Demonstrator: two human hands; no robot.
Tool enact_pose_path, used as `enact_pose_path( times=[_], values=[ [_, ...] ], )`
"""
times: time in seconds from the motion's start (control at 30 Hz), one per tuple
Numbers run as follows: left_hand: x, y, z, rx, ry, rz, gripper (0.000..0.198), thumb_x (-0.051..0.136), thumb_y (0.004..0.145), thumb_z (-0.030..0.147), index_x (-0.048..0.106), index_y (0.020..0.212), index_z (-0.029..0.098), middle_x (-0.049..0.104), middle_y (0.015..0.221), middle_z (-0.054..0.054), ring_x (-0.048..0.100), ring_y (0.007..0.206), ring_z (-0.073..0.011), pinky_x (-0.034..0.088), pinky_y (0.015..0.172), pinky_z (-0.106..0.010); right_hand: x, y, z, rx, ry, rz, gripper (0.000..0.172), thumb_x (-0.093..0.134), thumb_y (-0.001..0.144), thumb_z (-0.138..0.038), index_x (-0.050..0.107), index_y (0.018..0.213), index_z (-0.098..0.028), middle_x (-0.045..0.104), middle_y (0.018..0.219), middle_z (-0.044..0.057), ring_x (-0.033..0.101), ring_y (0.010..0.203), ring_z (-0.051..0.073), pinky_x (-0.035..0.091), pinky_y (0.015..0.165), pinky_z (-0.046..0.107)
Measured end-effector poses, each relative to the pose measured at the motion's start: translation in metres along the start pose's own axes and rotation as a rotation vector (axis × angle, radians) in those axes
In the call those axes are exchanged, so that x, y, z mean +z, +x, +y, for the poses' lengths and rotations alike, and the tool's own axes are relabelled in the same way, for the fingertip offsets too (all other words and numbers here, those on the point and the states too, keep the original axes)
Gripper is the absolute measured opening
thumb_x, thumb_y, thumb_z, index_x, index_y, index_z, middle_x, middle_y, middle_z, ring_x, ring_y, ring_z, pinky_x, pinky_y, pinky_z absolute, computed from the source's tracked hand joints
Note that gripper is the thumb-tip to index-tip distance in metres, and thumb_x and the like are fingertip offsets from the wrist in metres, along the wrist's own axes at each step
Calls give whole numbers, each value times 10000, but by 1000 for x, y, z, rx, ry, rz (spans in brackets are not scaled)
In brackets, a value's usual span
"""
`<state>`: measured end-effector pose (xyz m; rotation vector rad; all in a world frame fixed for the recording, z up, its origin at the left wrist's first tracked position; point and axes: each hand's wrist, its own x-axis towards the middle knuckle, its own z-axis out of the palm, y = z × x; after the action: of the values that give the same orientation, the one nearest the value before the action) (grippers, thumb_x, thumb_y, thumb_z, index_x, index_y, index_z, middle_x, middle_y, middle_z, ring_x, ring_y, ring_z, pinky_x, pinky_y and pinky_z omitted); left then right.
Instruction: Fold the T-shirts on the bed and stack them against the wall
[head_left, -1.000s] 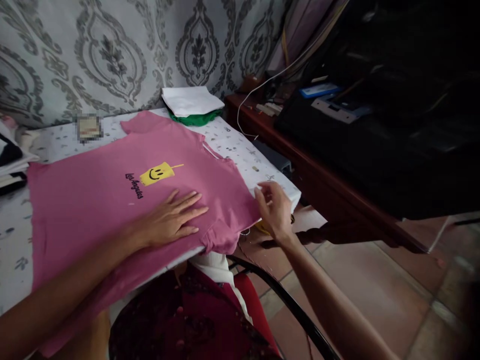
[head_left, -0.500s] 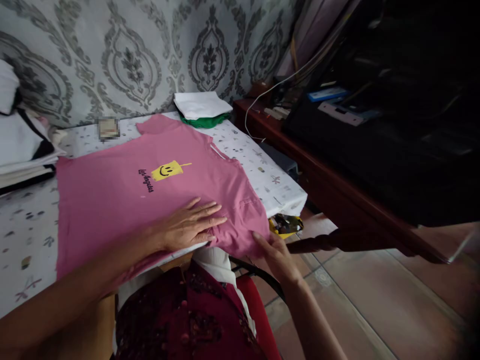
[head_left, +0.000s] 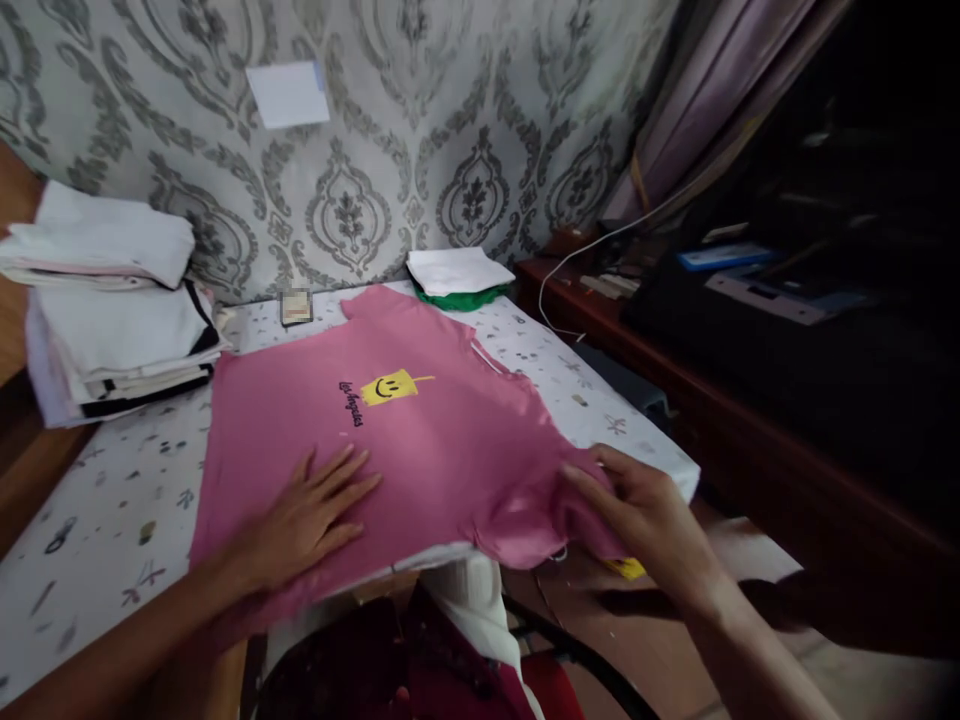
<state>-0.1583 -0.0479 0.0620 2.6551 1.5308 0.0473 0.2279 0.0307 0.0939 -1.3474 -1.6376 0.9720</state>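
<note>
Shirt (head_left: 420, 440) stretches leftward from the right hand (head_left: 645, 510), whose fingers pinch its near sleeve (head_left: 517, 520) just off the table (head_left: 112, 500) edge, while the left hand (head_left: 300, 520) lies on it, fingers spread flat.

Your table (head_left: 112, 500), covered in a white cloth with small printed figures, fills the lower left and middle of the frame. The pink T-shirt (head_left: 450, 450) lies flat across it. A stack of folded clothes (head_left: 112, 320) sits at the left. Along the far edge are a small card (head_left: 295, 307) and a green cloth (head_left: 459, 297) under a white folded cloth (head_left: 457, 270).
</note>
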Motion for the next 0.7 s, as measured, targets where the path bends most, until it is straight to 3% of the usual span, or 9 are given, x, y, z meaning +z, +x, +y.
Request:
enact_pose_path(
  times=[0.13,0.23,0.3,0.37,0.43,0.5,0.6,0.7],
  values=[
    [11,-31,-15,-180,67,82,600,373,1028,503,205,1592,384,301,1652,-41,276,1523,-280,172,1235,-583,23,51,-11,-223,-362,-205,281,625,849,-486,618,676,-264,581,568,-4,511,518,161,374,509,296],
    [18,-32,-32,-286,95,89,600,360,1027,505,214,1593,371,333,1639,-57,322,1502,-292,227,1213,-586,56,86,-19,-336,-626,-232,214,627,864,-386,608,695,-256,610,602,5,544,543,165,365,533,294],
    [19,-13,-42,-356,83,85,597,324,1032,517,224,1594,344,316,1646,-67,313,1506,-291,241,1206,-580,90,105,-30,-420,-669,-263,181,553,927,-318,643,788,-244,695,754,39,625,663,184,433,615,304],
    [15,19,-50,-407,51,87,601,272,1039,517,234,1597,296,268,1663,-82,274,1523,-282,245,1207,-569,132,123,-40,-535,-605,-397,199,487,970,-275,680,989,-228,743,1045,77,683,916,208,499,796,323],
    [11,52,-59,-422,12,76,625,251,1038,529,247,1597,249,234,1672,-102,244,1535,-277,255,1204,-564,172,142,-45,-656,-573,-524,333,454,1000,-311,629,1255,-186,647,1350,125,593,1237,242,454,1024,376],
    [8,74,-73,-439,-6,54,640,259,1031,544,275,1588,230,242,1667,-112,233,1538,-281,256,1199,-579,199,166,-38,-734,-600,-645,468,438,1018,-373,526,1420,-150,494,1528,147,414,1437,256,329,1167,429],
    [9,72,-107,-513,28,59,627,267,1029,531,310,1576,229,294,1647,-112,240,1536,-283,235,1198,-606,201,211,-15,-723,-704,-648,525,434,1024,-397,452,1493,-164,392,1600,142,291,1507,264,223,1223,471],
    [15,43,-155,-645,85,112,618,267,1025,495,336,1567,204,330,1630,-126,268,1525,-292,256,1187,-613,180,260,3,-615,-816,-466,438,415,1026,-325,556,1373,-98,518,1480,203,420,1417,291,308,1177,472]
  ],
)
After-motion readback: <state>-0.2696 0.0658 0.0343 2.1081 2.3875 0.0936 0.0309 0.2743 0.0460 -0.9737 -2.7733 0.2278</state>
